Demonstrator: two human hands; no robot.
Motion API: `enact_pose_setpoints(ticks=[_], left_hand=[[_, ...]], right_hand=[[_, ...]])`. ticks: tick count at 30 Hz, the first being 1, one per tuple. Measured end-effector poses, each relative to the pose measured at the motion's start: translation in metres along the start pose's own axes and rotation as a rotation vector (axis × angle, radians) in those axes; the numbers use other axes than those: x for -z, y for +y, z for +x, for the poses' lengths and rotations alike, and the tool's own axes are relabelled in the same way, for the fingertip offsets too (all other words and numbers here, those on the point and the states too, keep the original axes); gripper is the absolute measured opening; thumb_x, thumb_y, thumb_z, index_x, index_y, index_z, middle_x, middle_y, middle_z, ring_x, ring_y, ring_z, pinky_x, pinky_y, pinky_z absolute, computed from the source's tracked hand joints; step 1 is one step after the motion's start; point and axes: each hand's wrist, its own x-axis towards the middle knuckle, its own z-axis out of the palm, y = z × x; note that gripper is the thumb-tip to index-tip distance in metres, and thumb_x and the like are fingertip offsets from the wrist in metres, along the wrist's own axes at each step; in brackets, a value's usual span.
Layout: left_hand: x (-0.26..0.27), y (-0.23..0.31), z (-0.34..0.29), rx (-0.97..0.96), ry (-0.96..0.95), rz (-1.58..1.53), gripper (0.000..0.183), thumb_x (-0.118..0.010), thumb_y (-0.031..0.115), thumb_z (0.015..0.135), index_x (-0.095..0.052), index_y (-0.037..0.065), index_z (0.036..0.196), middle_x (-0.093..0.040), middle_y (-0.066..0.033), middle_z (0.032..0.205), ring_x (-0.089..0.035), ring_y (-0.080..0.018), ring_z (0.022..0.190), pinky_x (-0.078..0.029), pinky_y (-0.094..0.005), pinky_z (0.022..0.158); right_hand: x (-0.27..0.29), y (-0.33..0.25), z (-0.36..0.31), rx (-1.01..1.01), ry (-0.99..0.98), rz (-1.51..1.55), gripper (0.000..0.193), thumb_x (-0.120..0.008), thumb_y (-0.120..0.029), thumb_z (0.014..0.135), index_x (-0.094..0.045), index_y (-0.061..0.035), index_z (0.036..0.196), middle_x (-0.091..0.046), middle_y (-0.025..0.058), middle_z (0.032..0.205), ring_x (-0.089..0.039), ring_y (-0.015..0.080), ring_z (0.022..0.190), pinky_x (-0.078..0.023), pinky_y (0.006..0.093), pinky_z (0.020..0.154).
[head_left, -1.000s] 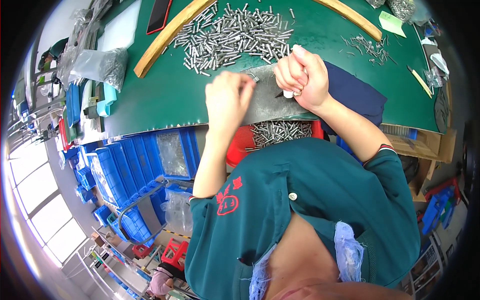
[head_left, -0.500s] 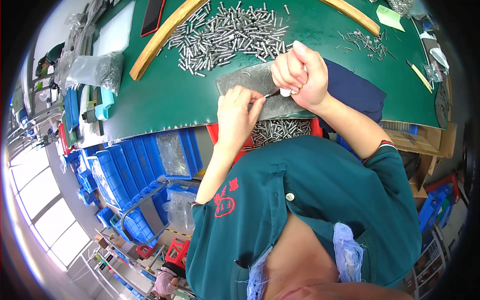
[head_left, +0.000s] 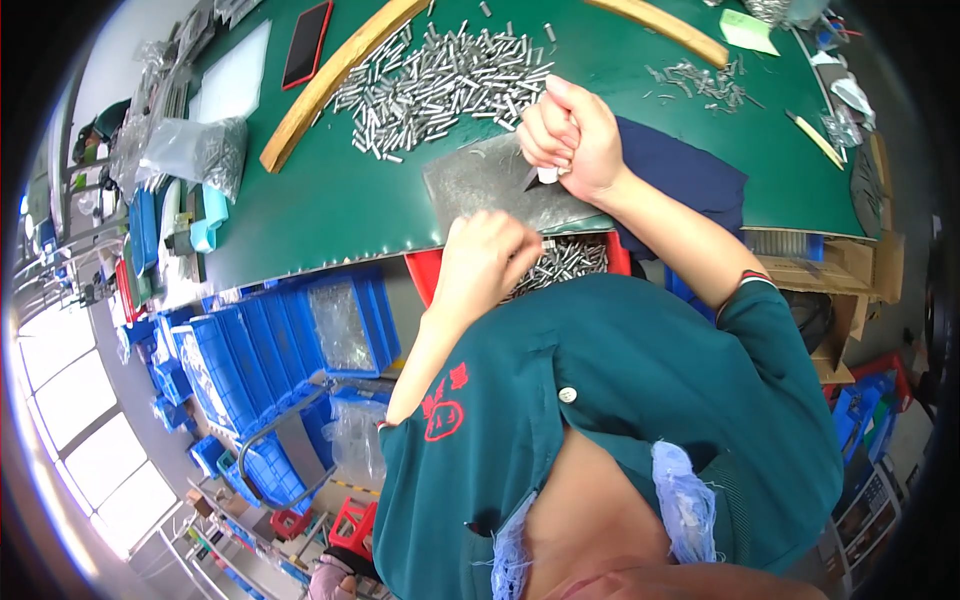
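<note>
My right hand [head_left: 573, 140] is a fist around a knife with a white handle and a dark pointed blade [head_left: 532, 181]. The blade is over a worn grey mat [head_left: 465, 182] near the bench's front edge. Lower and to the left, my left hand [head_left: 482, 262] is at the red bin [head_left: 424, 276], its fingers curled and slightly blurred. Whatever may be between those fingertips is hidden. Small metal pins [head_left: 578, 258] fill the bin, and a big heap of similar pins [head_left: 440, 85] lies on the green bench beyond the mat.
Curved wooden strips [head_left: 340, 80] flank the heap. A dark blue cloth [head_left: 685, 180] lies right of the mat. Farther right are thin metal scraps [head_left: 705, 83] and a yellow-handled tool [head_left: 815, 140]. A phone [head_left: 307, 45] and a plastic bag [head_left: 205, 155] are left; blue bins [head_left: 240, 340] stand below.
My left hand has moved down from the mat to the red bin, away from the blade; the metal pin it pinched no longer shows. My right hand still grips the knife.
</note>
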Motion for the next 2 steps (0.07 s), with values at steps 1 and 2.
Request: enact_pose_setpoints(ticks=[1, 2], left_hand=[[0.0027, 0.0045, -0.0040, -0.015, -0.005, -0.022, 0.010, -0.065, 0.021, 0.073, -0.061, 0.014, 0.077, -0.054, -0.0006, 0.075, -0.052, -0.0181, 0.075, -0.035, -0.0312, 0.066], [0.0043, 0.0039, -0.0068, -0.006, -0.001, -0.037, 0.012, -0.065, 0.022, 0.074, -0.063, 0.014, 0.083, -0.056, 0.0003, 0.079, -0.053, -0.0163, 0.079, -0.035, -0.0306, 0.069]], right_hand=[[-0.0004, -0.0032, 0.0006, -0.002, 0.027, 0.074, 0.049, -0.037, -0.029, 0.091, -0.027, -0.0097, 0.047, -0.030, 0.0008, 0.042, -0.026, 0.0094, 0.037, -0.024, 0.0242, 0.037], [-0.0007, -0.0069, 0.0010, -0.005, 0.050, 0.145, 0.050, -0.038, -0.032, 0.090, -0.028, -0.0103, 0.047, -0.030, 0.0009, 0.041, -0.026, 0.0094, 0.037, -0.024, 0.0246, 0.037]])
